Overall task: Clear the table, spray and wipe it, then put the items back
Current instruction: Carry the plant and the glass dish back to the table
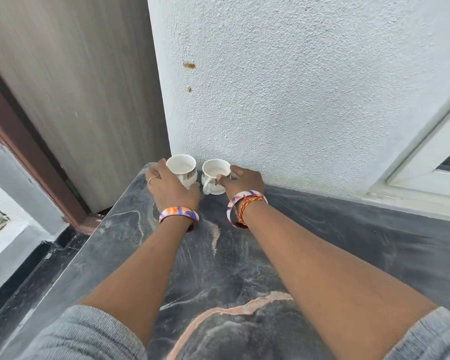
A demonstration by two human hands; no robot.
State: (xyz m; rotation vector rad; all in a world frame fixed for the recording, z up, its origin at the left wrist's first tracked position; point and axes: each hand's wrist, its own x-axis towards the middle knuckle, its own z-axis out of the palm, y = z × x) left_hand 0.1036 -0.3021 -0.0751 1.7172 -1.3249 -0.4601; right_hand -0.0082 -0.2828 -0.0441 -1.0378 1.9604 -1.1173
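Head cam: we note left hand [170, 187] clamped round left cup [182, 168], right hand [240, 181] pinching right cup [216, 172], both at table [348, 242] back corner by wall [296, 87]. Risk: cups knocking together, or slipping w/ rim-only grip.

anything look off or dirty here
Two brown stains mark the white wall above the cups, and the dark table looks dusty and streaked. Both cups stand upright, nothing spilled.
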